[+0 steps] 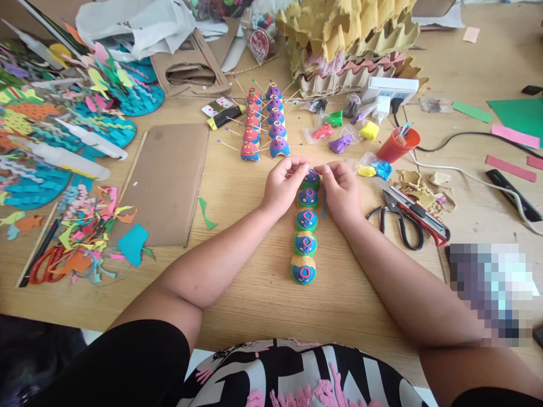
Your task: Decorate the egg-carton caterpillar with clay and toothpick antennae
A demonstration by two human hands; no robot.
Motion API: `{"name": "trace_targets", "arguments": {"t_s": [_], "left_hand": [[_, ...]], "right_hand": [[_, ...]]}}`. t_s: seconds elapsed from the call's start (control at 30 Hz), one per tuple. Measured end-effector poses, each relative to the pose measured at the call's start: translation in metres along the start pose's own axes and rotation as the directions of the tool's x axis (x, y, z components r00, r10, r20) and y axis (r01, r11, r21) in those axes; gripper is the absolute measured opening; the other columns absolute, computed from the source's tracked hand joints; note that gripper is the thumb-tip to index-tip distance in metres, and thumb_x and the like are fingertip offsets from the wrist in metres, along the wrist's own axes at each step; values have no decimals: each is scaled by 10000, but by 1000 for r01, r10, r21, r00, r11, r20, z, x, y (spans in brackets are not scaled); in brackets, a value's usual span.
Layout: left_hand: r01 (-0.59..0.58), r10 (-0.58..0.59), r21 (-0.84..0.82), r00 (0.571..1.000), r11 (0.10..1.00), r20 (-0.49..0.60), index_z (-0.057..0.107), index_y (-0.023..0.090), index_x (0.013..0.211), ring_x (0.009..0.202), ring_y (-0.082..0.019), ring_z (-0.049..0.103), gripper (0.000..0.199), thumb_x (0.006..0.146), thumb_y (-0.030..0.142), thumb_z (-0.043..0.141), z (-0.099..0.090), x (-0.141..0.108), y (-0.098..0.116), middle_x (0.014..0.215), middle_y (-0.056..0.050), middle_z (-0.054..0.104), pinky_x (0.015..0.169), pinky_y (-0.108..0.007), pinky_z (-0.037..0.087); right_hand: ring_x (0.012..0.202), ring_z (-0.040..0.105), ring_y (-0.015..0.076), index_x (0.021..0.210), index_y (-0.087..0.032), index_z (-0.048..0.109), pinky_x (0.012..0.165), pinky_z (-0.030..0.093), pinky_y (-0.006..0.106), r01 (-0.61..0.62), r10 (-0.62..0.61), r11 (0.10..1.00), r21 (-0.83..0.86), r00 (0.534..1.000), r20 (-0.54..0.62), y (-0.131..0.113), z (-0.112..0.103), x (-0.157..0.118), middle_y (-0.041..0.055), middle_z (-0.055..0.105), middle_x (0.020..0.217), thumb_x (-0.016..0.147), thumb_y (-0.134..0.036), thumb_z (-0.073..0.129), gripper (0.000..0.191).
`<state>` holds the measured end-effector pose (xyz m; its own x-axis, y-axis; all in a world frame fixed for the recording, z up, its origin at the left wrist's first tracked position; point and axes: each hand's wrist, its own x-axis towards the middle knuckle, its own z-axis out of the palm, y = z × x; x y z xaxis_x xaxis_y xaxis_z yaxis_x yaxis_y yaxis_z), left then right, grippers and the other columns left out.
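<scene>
Shirt: one; black and white print with raised pink patches; bottom edge of the frame.
Left hand: fingers curled, thumb brought to forefinger at the far end of the domes; anything pinched is too small to tell.
Right hand: likewise curled, thumb against forefinger, facing the left hand; hold cannot be told.
Domes: five, in one row running from centre to lower centre; rounded, blue with green rims, reddish rings clear on four; farthest one lies between the hands.
Strip: one; thin, blue, just beside the right hand.
Red caterpillar: one, five humps; upper centre.
Purple caterpillar: one, five humps, yellowish rings; just right of the red one.
Cup: one; orange, tapered, tilted, sticks inside; right of centre.
Cutter: one; red and black; right of centre.
Snips: one; looped black handles, beside the cutter.
Egg trays: stacked, count unclear; bumpy, yellow and grey; top of the frame.
Cardboard: one flat brown sheet; left of centre.
Scissors: one pair; red handles; lower left.
</scene>
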<state>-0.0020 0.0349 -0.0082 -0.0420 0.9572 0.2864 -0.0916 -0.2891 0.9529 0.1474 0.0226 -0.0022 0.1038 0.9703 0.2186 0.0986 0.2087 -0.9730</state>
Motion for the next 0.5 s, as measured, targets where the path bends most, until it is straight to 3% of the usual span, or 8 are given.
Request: {"name": "trace_targets", "arguments": {"t_s": [0.27,0.5], "left_hand": [[-7,7,-3,999,1000,-34,716,225,1012,879,-108,697,209,907,400,760,0,1,-2,951,-6,746,816,-230,568],[52,-53,-29,998,998,-44,697,233,1032,880,-104,688,211,906,386,770,1,1,0,958,-5,732,825,-227,564]], "right_hand": [[837,633,154,863,-236,641,805,518,321,-11,10,1000,18,1000,22,-5,0,-2,11,703,877,895,-649,689,418],[896,648,163,852,-246,653,836,555,321,14,-14,1000,9,999,41,-8,1,-3,19,701,936,853,-734,683,489]]}}
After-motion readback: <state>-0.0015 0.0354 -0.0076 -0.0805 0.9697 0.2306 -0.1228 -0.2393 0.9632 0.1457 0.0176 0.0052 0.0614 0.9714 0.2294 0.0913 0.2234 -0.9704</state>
